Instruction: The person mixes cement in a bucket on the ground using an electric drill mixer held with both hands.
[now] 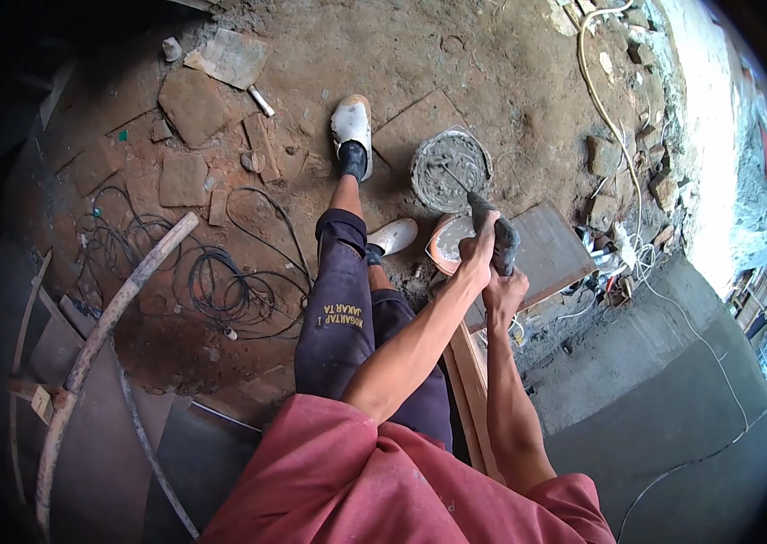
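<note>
A dark power drill [507, 238] is gripped between my two hands, its thin mixing rod [456, 179] slanting into a bucket [414, 181] of wet grey mortar [443, 189]. My left hand [481, 243] is wrapped round the front of the drill body. Behind it, my right hand [503, 292] closes on the drill's handle; its fingers are partly hidden. Just below the bucket, partly covered by my left forearm, is a second container [447, 243] with an orange-brown rim and a pale inside.
A flat board [542, 245] lies right of my hands. Black cables [220, 290] coil on the dirt floor at left, near a curved pole [111, 317]. A pale hose [594, 86] runs along rubble by the right wall. My white shoes [353, 122] stand beside the bucket.
</note>
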Tool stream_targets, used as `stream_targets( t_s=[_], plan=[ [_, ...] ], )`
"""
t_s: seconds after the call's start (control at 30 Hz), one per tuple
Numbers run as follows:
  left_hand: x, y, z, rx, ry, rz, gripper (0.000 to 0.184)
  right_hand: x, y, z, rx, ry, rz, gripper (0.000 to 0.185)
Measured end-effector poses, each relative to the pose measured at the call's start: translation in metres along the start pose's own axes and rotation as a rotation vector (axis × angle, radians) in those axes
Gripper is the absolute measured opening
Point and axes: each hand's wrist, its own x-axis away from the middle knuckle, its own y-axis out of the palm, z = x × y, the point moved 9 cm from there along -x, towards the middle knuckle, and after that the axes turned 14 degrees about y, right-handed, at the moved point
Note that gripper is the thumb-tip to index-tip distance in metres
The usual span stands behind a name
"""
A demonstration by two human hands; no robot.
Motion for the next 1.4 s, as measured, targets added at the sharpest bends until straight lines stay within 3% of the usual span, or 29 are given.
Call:
stream_targets(
  t_s=[0.13, 0.2, 0.23, 0.47, 0.77, 1.03, 1.2, 1.27, 1.4],
  plan=[
    [0.021, 0.031, 0.029, -0.042, 0.032, -0.117, 0.044, -0.010, -0.003, -0.002, -0.004, -0.052, 0.061, 0.035],
    [0.034, 0.057, 0.041, -0.015, 0.047, -0.348, 0.043, -0.017, -0.003, -0.002, 0.013, -0.047, 0.063, 0.036],
    [0.043, 0.049, 0.045, -0.036, 0.036, -0.166, 0.029, -0.019, -0.005, 0.000, 0.034, -0.038, 0.065, 0.037],
    [-0.005, 0.045, 0.000, -0.048, 0.014, 0.020, 0.030, -0.029, -0.028, -0.004, 0.041, 0.022, 0.119, 0.038],
    [-0.018, 0.046, -0.036, -0.078, -0.021, -0.050, 0.032, -0.038, -0.037, 0.021, 0.029, 0.035, 0.113, 0.038],
    [0.014, 0.019, -0.033, -0.164, -0.050, 0.154, 0.029, -0.027, -0.025, 0.049, 0.009, 0.151, 0.045, 0.042],
    [-0.005, 0.002, -0.035, -0.087, 0.007, 0.086, 0.026, -0.023, -0.010, 0.043, 0.041, 0.047, 0.031, 0.041],
    [-0.005, -0.004, -0.031, -0.021, 0.005, 0.091, 0.048, -0.020, -0.002, 0.039, -0.008, 0.047, -0.003, 0.041],
    [0.000, -0.007, -0.022, -0.045, -0.007, 0.100, 0.041, -0.021, 0.006, 0.042, 0.045, 0.023, -0.009, 0.042]
  ],
)
